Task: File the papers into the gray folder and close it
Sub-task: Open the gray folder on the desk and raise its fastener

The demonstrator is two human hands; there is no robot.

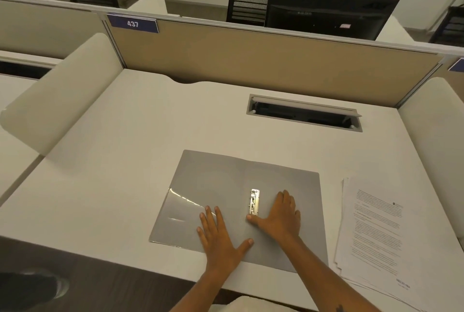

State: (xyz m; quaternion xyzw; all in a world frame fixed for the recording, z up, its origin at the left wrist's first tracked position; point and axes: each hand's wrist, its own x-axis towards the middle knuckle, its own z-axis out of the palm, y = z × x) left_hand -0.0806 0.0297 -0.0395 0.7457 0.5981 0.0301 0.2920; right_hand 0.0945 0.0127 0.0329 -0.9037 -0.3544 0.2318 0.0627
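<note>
Head view: left hand [218, 238] and right hand [282, 216] press flat, empty, on the open gray folder [221, 186]; papers [376, 231] (loosely stacked) just right could fan out when lifted.

A: Folder [226, 186] state?
B: Gray, open flat on white desk, spine running near-to-far. Left flap with clear plastic pocket at its lower part, glare on the pocket. Right flap bare, metal clip [254, 202] beside the spine, lying flat. Nothing filed inside.
A: Pinned?
B: Yes. Left hand [221, 238] palm-down, fingers spread, on left flap near the front edge. Right hand [282, 216] flat on right flap, thumb touching the clip's near end.
A: Papers [376, 231]?
B: Loose printed stack just right of folder, apart from it, sheets slightly fanned, text side up. Untouched by either hand.
</note>
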